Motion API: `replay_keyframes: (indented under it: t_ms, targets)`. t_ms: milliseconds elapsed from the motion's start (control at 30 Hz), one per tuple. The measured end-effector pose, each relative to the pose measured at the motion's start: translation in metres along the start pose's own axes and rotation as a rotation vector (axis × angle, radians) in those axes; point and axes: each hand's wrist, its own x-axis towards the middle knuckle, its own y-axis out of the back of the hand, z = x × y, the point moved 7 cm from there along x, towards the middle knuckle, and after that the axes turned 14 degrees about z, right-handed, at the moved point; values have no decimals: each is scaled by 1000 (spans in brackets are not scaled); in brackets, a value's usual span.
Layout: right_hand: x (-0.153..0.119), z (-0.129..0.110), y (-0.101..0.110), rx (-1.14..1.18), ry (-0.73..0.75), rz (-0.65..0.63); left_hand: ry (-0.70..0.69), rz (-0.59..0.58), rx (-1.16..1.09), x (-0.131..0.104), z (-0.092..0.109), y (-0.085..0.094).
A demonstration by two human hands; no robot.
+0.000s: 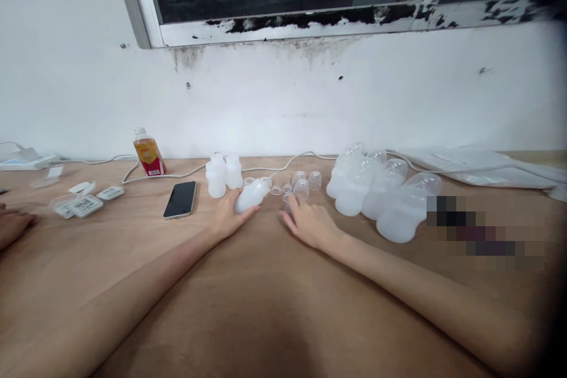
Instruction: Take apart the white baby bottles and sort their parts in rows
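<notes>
Head view, watched from my remote post: left hand (227, 215) grasps a tilted white bottle (250, 196), just right of the standing bottles (217, 182). Right hand (312, 223) at the clear caps (302, 189); whether gripping one, I can't tell.

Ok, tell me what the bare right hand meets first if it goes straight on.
Likely the small, clear, plastic domes just ahead of the right hand; depth leaves unclear whether they touch.

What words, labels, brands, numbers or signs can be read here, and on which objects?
None legibly.
Drink bottle: print on its yellow-and-red label, too small and blurred.
Flat white pieces: dark print, too small to read.
White bottle at the left hand: no lettering discernible.
</notes>
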Motion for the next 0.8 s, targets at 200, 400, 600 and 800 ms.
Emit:
replay_keyframes:
  t_ms: [200,400,600,800]
  targets:
    - [-8,-26,3,418,158,46,-14,-3,-26,0,0,-1]
    - [0,27,-9,1013,-463,267,-110,-29,29,-2,9,0]
    - [1,43,-28,1393,-769,312,-222,-79,108,-8,21,0]
    - [-1,43,-24,1423,-746,346,-173,-77,121,-7,15,-2]
